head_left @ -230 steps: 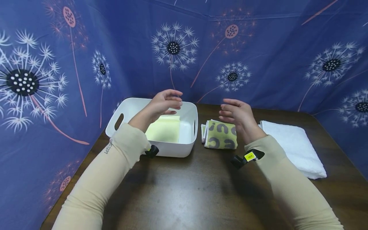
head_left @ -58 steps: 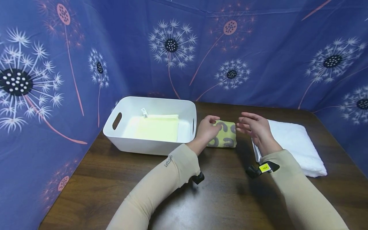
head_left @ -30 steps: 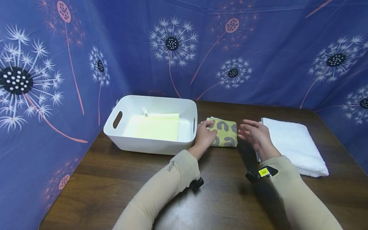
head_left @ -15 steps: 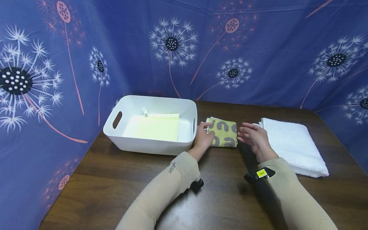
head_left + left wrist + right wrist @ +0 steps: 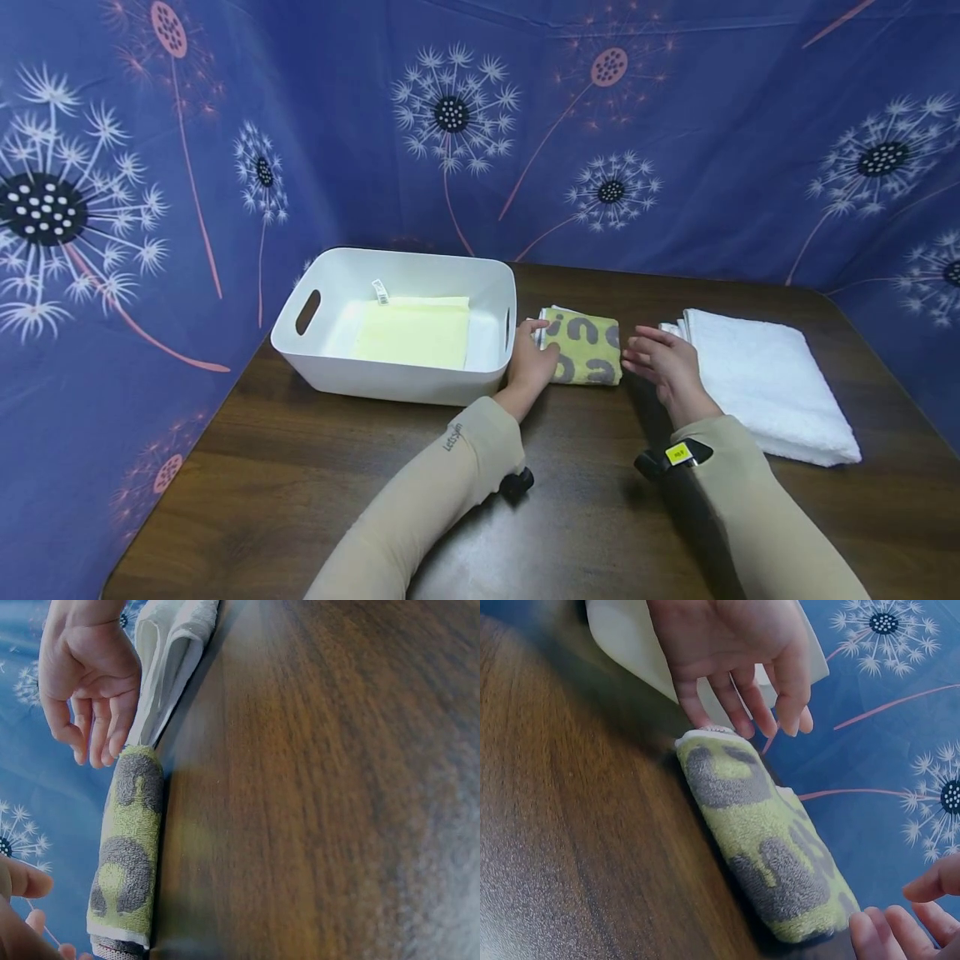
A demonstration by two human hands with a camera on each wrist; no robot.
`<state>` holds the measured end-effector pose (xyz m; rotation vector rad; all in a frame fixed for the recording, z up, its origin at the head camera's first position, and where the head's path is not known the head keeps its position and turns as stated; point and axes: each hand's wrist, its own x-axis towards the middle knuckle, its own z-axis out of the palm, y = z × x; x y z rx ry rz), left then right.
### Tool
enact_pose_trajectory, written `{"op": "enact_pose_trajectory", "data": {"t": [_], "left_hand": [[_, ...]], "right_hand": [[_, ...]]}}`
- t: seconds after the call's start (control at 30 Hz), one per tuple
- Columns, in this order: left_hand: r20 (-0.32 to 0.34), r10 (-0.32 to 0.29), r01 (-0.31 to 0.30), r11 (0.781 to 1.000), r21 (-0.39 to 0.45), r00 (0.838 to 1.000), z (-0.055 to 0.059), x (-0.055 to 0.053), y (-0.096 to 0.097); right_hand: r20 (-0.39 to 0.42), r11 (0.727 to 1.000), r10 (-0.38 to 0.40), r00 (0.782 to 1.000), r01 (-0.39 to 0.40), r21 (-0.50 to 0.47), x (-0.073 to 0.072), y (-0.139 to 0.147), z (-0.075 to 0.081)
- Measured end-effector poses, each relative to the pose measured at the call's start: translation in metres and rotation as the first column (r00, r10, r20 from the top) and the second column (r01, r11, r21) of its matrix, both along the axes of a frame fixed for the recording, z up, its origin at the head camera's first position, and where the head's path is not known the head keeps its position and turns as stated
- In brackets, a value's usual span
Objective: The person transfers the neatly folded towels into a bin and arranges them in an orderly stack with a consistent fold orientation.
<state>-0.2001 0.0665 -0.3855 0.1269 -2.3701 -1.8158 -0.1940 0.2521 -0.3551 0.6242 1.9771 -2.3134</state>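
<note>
A folded yellow towel with grey markings lies on the table between both hands. At its left edge is my left hand, fingertips right by the folded layers and thumb close to the top face. My right hand stands at the opposite edge with its fingers loosely bent. In the right wrist view the towel shows as a thick folded pad, left fingertips at its far end. The left wrist view shows the right hand by the other end. Neither hand grips anything.
Left of the towel stands a white basket with handle holes, holding a pale yellow folded cloth with a white tag. A thick white folded towel lies at the right, just beyond my right hand. A blue dandelion-print curtain hangs behind the table.
Both hands have come down from above the table to the towel's sides. The left hand, earlier over the towel's left part, has drawn back to its left edge. Over the last half second little moves.
</note>
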Motion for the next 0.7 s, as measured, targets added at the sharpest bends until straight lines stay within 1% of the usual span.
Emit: {"op": "enact_pose_trajectory", "data": {"t": [0.13,0.27,0.37,0.43,0.53,0.6,0.7], "left_hand": [[0.023,0.01,-0.009,1.0,-0.029,1.0,-0.001,-0.001,0.002],[0.043,0.017,-0.015,0.998,-0.054,0.999,-0.002,-0.002,0.003],[0.051,0.023,-0.02,0.999,-0.044,0.998,-0.002,-0.002,0.004],[0.062,0.022,-0.02,0.999,-0.031,0.998,-0.002,-0.002,0.004],[0.071,0.023,-0.022,1.0,-0.007,0.997,-0.003,-0.002,0.003],[0.069,0.026,-0.027,1.0,0.009,0.997,-0.003,-0.003,0.003],[0.078,0.035,-0.037,0.999,0.033,0.996,-0.003,-0.004,0.003]], "right_hand": [[0.008,1.0,-0.011,1.0,0.011,0.018,-0.002,0.0,-0.004],[0.047,0.999,-0.015,0.999,0.012,0.052,-0.004,0.0,-0.007],[0.095,0.996,-0.004,0.995,-0.004,0.091,-0.005,0.0,-0.008],[0.121,0.995,0.009,0.993,-0.021,0.1,-0.006,0.0,-0.009],[0.139,0.996,0.031,0.99,-0.042,0.076,-0.006,0.0,-0.011],[0.133,0.998,0.042,0.99,-0.048,0.045,-0.006,-0.001,-0.012],[0.132,0.998,0.054,0.99,-0.059,0.031,-0.007,-0.002,-0.014]]}}
